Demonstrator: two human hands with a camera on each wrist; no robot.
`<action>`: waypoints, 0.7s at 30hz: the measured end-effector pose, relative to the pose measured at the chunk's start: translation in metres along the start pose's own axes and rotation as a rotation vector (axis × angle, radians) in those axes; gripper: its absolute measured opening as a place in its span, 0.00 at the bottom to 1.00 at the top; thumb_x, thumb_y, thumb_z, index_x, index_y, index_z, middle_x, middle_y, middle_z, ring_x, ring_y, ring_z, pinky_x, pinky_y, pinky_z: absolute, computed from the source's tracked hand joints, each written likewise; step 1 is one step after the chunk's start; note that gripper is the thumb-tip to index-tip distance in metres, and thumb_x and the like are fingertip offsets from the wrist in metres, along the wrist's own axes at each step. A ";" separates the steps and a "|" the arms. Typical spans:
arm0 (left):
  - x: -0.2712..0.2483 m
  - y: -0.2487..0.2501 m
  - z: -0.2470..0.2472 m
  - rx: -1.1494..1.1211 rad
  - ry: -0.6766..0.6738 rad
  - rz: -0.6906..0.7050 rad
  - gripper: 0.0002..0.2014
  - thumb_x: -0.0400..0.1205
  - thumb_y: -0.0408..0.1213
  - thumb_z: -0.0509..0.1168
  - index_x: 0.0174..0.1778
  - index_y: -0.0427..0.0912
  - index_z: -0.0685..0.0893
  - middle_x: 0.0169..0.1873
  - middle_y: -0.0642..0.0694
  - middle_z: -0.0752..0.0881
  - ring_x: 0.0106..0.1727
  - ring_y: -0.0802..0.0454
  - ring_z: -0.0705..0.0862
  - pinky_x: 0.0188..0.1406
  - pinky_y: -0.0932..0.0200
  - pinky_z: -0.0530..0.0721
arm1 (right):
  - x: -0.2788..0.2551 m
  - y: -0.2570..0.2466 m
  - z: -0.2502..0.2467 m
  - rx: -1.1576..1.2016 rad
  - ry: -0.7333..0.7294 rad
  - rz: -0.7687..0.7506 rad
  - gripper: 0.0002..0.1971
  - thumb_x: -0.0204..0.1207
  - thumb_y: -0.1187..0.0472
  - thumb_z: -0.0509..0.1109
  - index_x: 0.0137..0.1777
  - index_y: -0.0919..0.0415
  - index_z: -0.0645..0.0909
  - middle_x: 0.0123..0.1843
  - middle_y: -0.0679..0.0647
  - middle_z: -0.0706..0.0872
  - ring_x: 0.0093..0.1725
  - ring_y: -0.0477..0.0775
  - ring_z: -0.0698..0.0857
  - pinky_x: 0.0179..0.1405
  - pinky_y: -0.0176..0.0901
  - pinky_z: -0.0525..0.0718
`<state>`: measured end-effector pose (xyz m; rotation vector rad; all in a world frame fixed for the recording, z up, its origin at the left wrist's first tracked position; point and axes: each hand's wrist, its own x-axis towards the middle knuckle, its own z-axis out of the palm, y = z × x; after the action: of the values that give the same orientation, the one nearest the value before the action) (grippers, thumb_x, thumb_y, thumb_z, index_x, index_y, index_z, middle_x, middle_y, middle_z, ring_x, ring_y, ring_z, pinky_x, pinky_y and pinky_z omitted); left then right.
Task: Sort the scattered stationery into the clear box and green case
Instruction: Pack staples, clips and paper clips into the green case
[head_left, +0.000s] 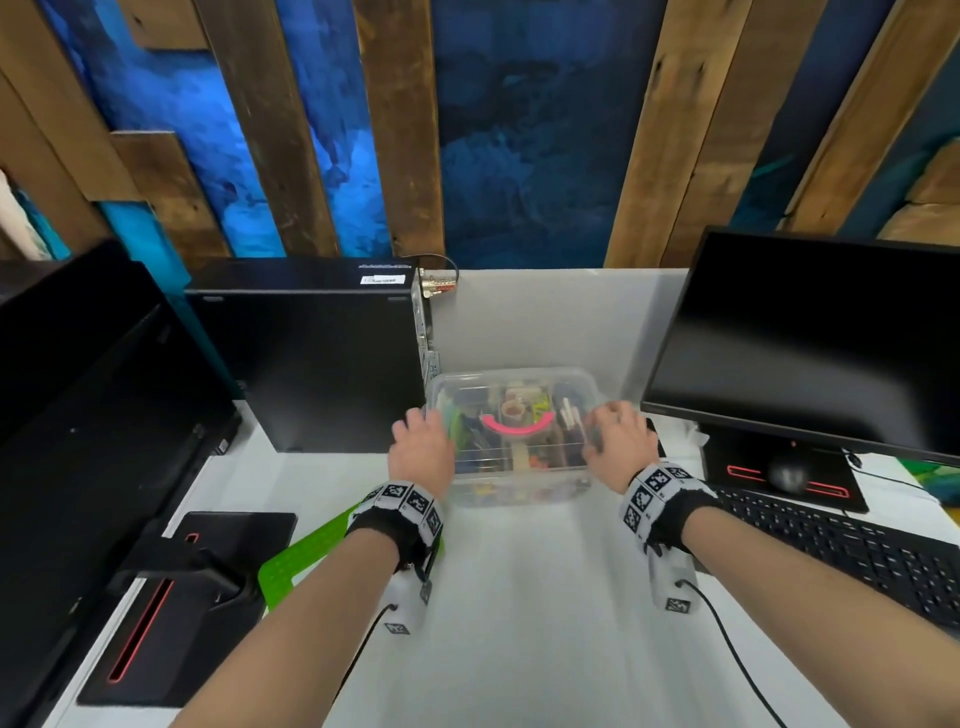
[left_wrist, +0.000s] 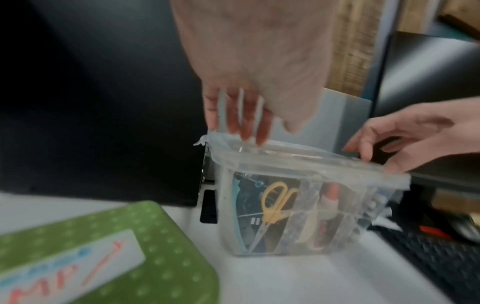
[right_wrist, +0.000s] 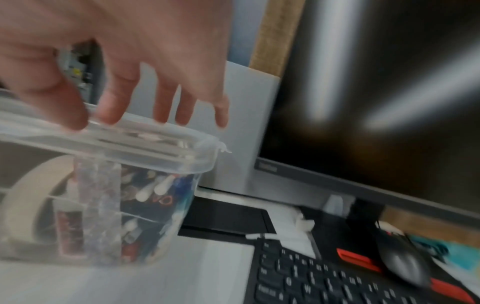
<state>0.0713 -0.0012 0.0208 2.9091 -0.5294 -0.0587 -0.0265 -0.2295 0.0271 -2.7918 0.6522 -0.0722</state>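
I've got both hands on the lidded clear plastic box (head_left: 514, 436) full of stationery, sitting mid white tabletop (head_left: 519, 597). Left hand (head_left: 422, 448) fingers straight, tips touching the lid's left edge. Right hand (head_left: 621, 441) loosely spread, fingertips on the right edge, thumb near the rim. Green dotted case (left_wrist: 103, 253) lies flat, near-left of the box.

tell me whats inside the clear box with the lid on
Through the clear box walls: yellow-handled scissors, a roll of beige tape, white-tipped pens and clear dividers. The lower layers and far compartments are blurred and hidden behind other items.
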 end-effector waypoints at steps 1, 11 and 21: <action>0.003 0.001 0.001 -0.090 -0.034 -0.109 0.20 0.86 0.46 0.59 0.68 0.37 0.67 0.64 0.39 0.71 0.62 0.39 0.76 0.55 0.50 0.79 | 0.001 0.001 0.000 0.084 0.019 0.101 0.20 0.76 0.57 0.68 0.68 0.54 0.72 0.71 0.58 0.67 0.69 0.62 0.71 0.69 0.55 0.71; 0.016 0.008 0.017 -0.239 -0.142 -0.222 0.18 0.85 0.39 0.61 0.67 0.34 0.70 0.62 0.35 0.76 0.60 0.36 0.81 0.57 0.48 0.78 | 0.012 0.026 0.011 0.460 -0.064 0.406 0.37 0.70 0.54 0.79 0.76 0.60 0.66 0.66 0.64 0.72 0.61 0.64 0.78 0.66 0.52 0.77; 0.029 0.016 0.023 -0.202 -0.203 -0.119 0.14 0.86 0.40 0.59 0.63 0.35 0.75 0.60 0.34 0.78 0.61 0.37 0.80 0.59 0.48 0.78 | 0.004 0.041 0.009 0.457 -0.071 0.432 0.33 0.76 0.55 0.73 0.78 0.59 0.66 0.68 0.63 0.68 0.63 0.66 0.78 0.68 0.55 0.77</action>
<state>0.0908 -0.0304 0.0011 2.7475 -0.3558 -0.4031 -0.0399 -0.2645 0.0068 -2.1629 1.0541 -0.0303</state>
